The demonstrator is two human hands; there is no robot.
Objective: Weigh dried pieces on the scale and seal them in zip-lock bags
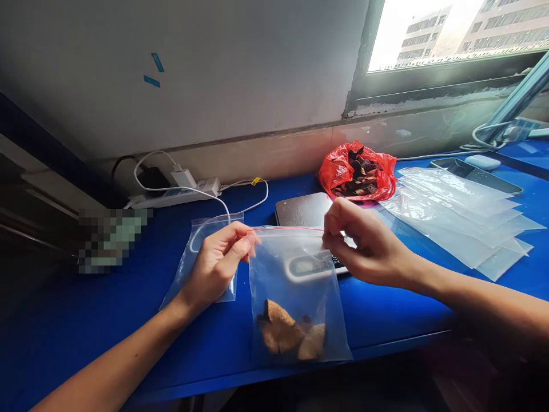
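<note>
A clear zip-lock bag (295, 292) with a red seal line hangs upright between my two hands. Several brown, dried-looking pieces (281, 329) lie at its bottom. My left hand (223, 257) pinches the bag's top left corner. At the top right corner, my right hand (358, 240) is closed on the seal edge. Behind the bag sits a kitchen scale (302, 209) with a metal top; its display shows through the plastic. Another clear bag (182, 274) lies flat on the table, partly behind my left hand.
A red plastic bag (332, 166) of dark dried pieces stands open by the wall. Right of it, several clear bags (454, 223) are fanned out beside a phone (478, 174). A power strip (167, 197) with white cables lies at the back left of the blue table (386, 320).
</note>
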